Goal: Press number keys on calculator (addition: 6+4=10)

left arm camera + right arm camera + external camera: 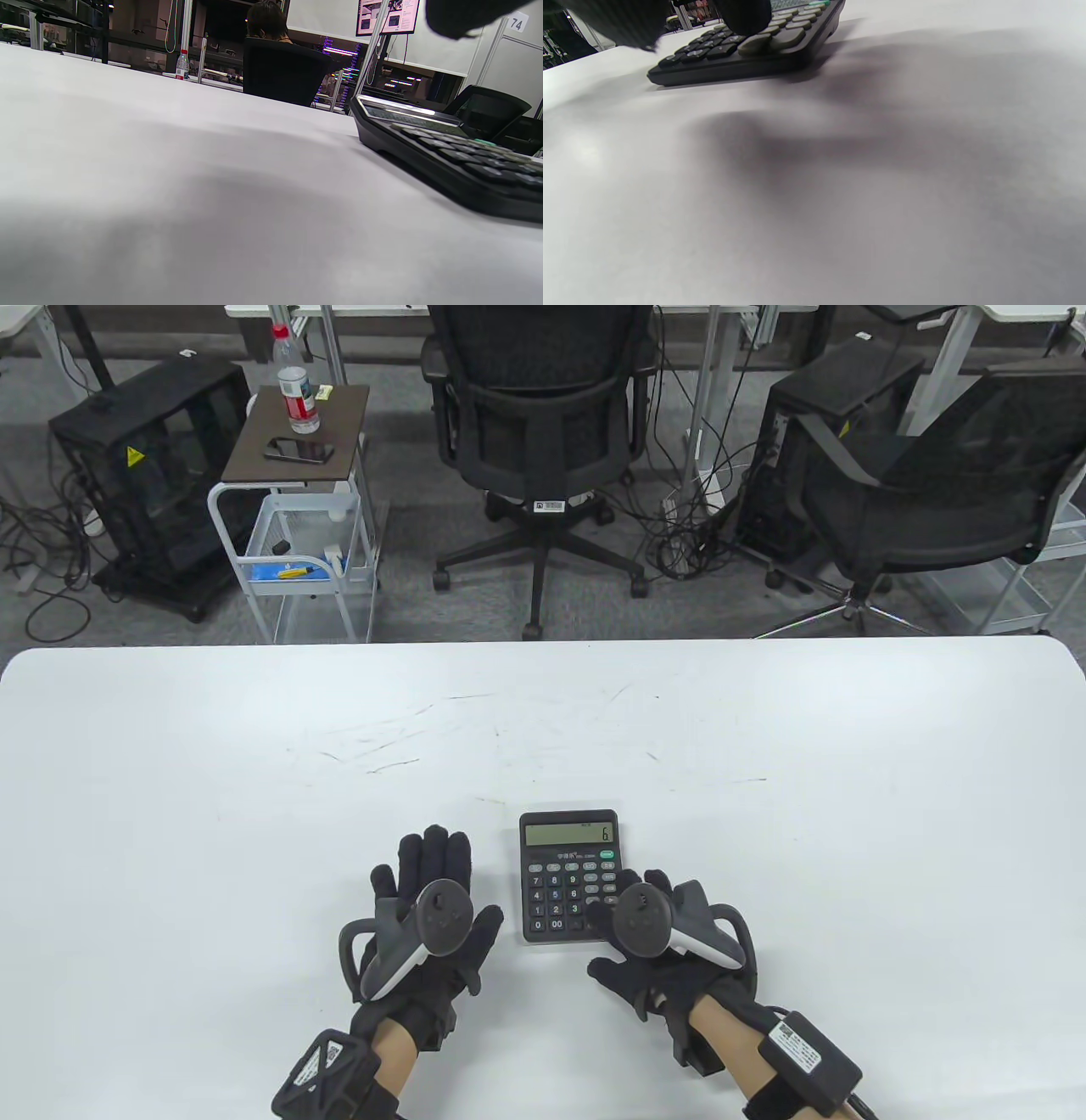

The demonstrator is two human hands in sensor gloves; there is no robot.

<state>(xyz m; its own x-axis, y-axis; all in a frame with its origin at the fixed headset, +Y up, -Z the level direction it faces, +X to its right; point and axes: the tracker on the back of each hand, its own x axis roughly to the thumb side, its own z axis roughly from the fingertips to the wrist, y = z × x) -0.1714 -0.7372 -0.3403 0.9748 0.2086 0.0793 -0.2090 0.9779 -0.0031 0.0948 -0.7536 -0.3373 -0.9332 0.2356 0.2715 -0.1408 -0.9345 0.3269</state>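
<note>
My right hand (653, 937) over the calculator (570, 875) keypad's right side, a fingertip (742, 15) on a key, grip holding nothing, display reading 6, calculator on the white counter (254, 780), my left hand (428, 925) flat beside it, fingers spread.

1. The place was an office or a lab workroom with a grey carpet floor.
2. Two black mesh office chairs (536, 432) stood behind the white table (254, 780).
3. Black computer cases (153, 475) and many loose cables (687, 517) lay on the floor.
4. A small rolling cart (293, 517) carried a water bottle (297, 386) and a phone (297, 451).
</note>
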